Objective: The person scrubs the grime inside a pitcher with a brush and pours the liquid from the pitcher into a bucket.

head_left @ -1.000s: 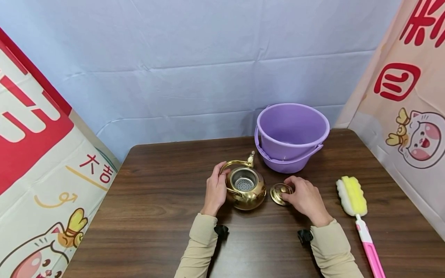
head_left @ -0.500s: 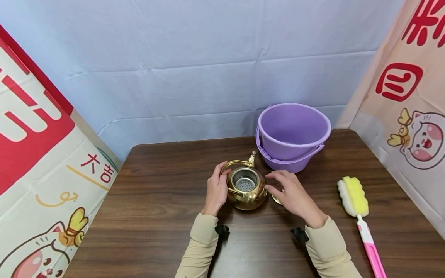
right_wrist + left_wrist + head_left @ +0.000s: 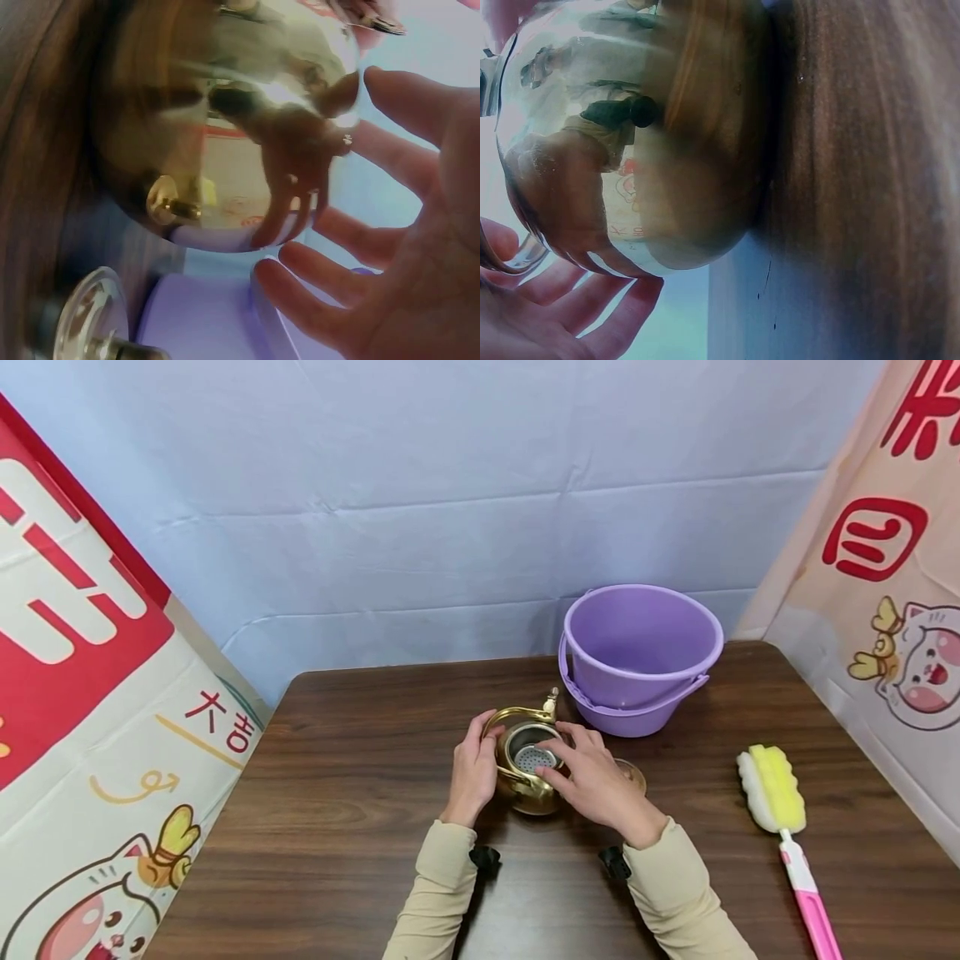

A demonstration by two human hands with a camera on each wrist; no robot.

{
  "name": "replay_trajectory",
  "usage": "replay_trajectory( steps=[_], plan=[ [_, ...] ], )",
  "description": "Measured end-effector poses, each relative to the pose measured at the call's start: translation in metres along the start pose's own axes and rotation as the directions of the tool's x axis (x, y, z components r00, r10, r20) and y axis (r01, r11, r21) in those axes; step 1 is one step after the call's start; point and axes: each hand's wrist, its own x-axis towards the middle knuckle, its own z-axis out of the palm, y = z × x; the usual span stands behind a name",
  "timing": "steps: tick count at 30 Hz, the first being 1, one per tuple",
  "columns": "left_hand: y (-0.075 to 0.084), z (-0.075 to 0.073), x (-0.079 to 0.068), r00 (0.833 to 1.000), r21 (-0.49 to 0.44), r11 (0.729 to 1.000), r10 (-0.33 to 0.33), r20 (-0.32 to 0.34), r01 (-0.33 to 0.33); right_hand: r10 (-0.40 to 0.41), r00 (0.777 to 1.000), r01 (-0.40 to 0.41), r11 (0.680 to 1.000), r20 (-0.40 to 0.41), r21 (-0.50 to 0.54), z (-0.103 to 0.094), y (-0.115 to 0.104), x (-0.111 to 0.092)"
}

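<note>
A round gold teapot stands on the table with its top uncovered and a perforated metal strainer inside. My left hand holds it from the left, fingers around the handle side; in the left wrist view the fingers lie against the shiny body. My right hand is spread over the right side of the mouth, thumb and forefinger reaching above the strainer. The right wrist view has those fingers apart beside the pot. Partly hidden behind the right hand, the gold lid lies on the table.
Behind the teapot to the right stands a purple bucket, its handle hanging down in front. A yellow and white sponge brush with a pink handle lies at the right. Cloth hangs behind the table and at both sides.
My right hand has left the lid and moved left, past the teapot's right side, to over its mouth. My left hand has stayed on the teapot.
</note>
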Motion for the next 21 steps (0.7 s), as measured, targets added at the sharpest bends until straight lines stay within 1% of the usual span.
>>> replay_trajectory(
  steps=[4,9,16,21],
  plan=[
    [-0.0008,0.0004,-0.0001,1.000,-0.003,1.000,0.004,0.001,-0.004,0.006,1.000,-0.006,1.000,0.009,-0.018,0.0017,0.0012,-0.0004],
    [-0.0014,0.0004,0.0002,1.000,-0.001,1.000,-0.012,-0.006,0.012,0.007,1.000,-0.007,1.000,0.021,-0.011,0.0026,0.0026,0.0000],
    [-0.0004,0.0006,-0.0004,1.000,0.003,1.000,-0.020,-0.009,0.020,0.006,1.000,-0.006,1.000,0.008,-0.016,0.0013,0.0031,0.0005],
    [0.0003,0.0004,-0.0005,1.000,0.009,1.000,-0.028,-0.010,0.028,0.012,1.000,-0.011,0.999,0.025,-0.030,0.0008,0.0039,0.0010]
  ],
)
